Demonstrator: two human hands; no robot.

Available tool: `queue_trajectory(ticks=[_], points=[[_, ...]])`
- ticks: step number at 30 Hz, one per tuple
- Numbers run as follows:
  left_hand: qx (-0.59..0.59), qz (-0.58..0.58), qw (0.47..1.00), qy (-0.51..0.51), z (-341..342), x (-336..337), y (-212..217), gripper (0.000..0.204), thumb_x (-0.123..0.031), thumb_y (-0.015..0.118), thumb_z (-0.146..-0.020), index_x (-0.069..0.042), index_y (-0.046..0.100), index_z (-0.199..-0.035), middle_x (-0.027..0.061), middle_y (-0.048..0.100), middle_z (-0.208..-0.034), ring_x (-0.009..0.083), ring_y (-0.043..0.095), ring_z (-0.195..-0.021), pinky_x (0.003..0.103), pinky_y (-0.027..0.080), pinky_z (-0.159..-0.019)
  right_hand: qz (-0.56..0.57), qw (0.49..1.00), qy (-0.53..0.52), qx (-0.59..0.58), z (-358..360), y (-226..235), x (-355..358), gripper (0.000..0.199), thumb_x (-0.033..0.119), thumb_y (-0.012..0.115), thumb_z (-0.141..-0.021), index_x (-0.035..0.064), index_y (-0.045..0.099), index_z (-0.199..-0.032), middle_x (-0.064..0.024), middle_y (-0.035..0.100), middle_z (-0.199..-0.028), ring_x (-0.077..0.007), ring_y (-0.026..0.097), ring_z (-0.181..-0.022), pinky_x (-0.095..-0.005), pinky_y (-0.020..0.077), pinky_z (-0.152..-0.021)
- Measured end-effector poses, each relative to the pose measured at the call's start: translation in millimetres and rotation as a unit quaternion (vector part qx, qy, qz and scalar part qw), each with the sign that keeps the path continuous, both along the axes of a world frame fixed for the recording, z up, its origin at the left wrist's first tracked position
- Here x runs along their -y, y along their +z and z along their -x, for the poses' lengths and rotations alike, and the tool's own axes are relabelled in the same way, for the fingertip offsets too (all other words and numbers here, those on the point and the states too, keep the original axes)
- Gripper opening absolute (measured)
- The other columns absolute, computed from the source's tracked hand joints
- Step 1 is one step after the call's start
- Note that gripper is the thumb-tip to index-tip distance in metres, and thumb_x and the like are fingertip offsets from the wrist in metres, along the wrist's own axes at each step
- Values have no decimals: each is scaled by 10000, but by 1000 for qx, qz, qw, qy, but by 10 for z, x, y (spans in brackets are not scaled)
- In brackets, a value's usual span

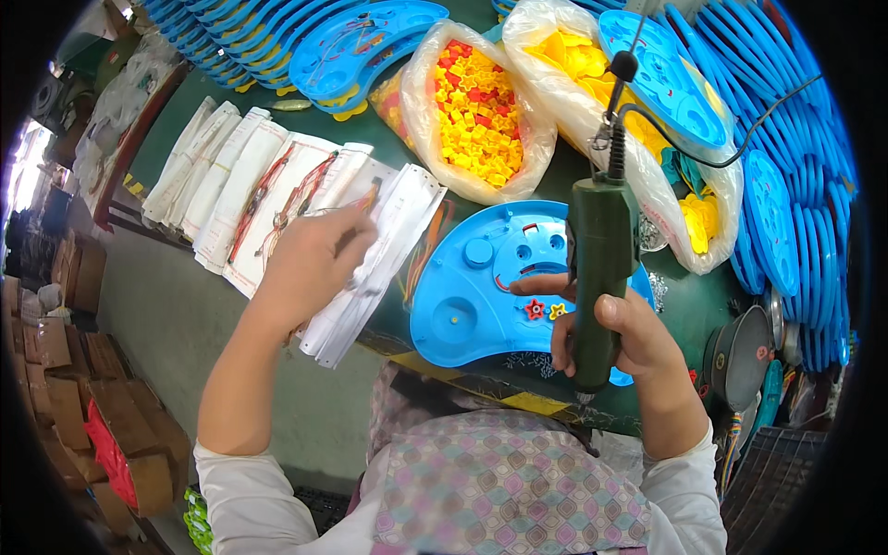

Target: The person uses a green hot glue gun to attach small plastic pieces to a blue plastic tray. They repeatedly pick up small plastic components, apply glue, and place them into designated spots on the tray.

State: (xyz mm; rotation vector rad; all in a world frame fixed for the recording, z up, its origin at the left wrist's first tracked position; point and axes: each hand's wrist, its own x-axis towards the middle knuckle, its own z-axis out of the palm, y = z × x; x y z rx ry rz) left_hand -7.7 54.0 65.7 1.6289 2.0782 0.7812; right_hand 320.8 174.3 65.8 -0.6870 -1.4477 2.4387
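Observation:
My right hand [640, 335] is wrapped round a dark green electric screwdriver [599, 277], its bit pointing down and its cord running up. Beneath it lies a blue curved plastic panel [453, 268]. On the panel sit a red star-shaped piece [535, 309] and a yellow star-shaped piece [558, 312]. To the left, my left hand [314, 259] is over white paper packets [351, 305], thumb and fingers brought together. What they pinch is blurred, near a small part with wires. Bundles of red and dark wires [298, 199] lie on the packets beside it.
Behind the panel stands a bag of red and yellow star pieces [476, 120], next to a bag of yellow parts [700, 222]. Stacked blue panels [809, 203] rise at the right. Small screws [532, 363] lie along the table's front edge. A round dark container [740, 356] is at the right.

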Motion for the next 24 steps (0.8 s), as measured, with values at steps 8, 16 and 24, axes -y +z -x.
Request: queue_trajectory(ticks=[8, 16, 24], points=[[118, -96, 969, -194, -121, -71, 123, 76, -40, 705, -925, -30, 764, -972, 75, 696, -892, 164, 664, -730, 304, 540, -732, 34, 989, 126, -71, 690, 9, -5, 830, 473, 677, -941, -66, 403, -1511, -197, 506, -1448, -265, 712, -903, -323, 589, -630], [46, -11, 999, -11, -49, 413, -118, 163, -56, 671, -944, -30, 680, -1106, 145, 674, -998, 313, 665, -874, 388, 542, -817, 13, 991, 133, 17, 741, 98, -22, 783, 530, 698, -924, -57, 527, -1413, -174, 671, -935, -214, 708, -769, -304, 573, -619], [-145, -109, 982, -45, -130, 480, -480, 322, -7, 817, -753, -43, 675, -1039, 112, 639, -1026, 333, 599, -978, 425, 500, -804, 37, 987, 155, 19, 724, 64, -48, 803, 527, 697, -928, -52, 494, -1445, -165, 686, -828, -206, 707, -738, -294, 568, -626]])
